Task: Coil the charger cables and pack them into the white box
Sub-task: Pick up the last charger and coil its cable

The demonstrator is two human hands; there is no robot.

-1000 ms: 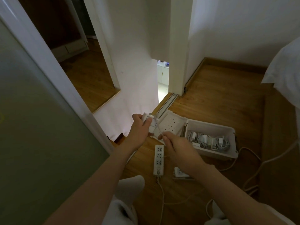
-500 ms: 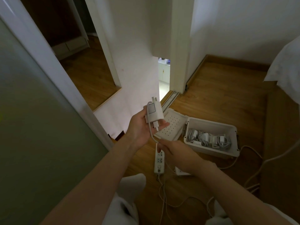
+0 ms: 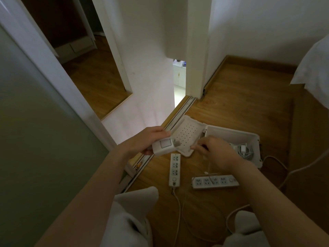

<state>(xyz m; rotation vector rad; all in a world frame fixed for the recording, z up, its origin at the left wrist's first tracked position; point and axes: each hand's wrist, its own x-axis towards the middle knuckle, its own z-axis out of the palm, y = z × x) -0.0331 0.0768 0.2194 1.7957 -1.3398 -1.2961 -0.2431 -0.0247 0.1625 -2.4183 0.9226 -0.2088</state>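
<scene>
1. Left hand (image 3: pixel 147 141) grips the white charger brick (image 3: pixel 162 147), fingers curled over its top edge and thumb underneath. The prongs point right.
2. Right hand (image 3: pixel 218 154) has its fingers curled, pinching the thin charger cable (image 3: pixel 208 166). The cable hangs from under the hand, and the exact grip is hidden.
3. White box (image 3: pixel 256 139) sits on the wooden floor (image 3: pixel 240 97), partly behind the right hand. Its perforated lid (image 3: pixel 187 132) is folded open to the left.
4. Coiled cables (image 3: pixel 244 150) already lie inside the box at its right end.
5. Short power strip (image 3: pixel 174 169) lies on the floor below the brick. Long power strip (image 3: pixel 215 181) lies near it, below the right hand.
</scene>
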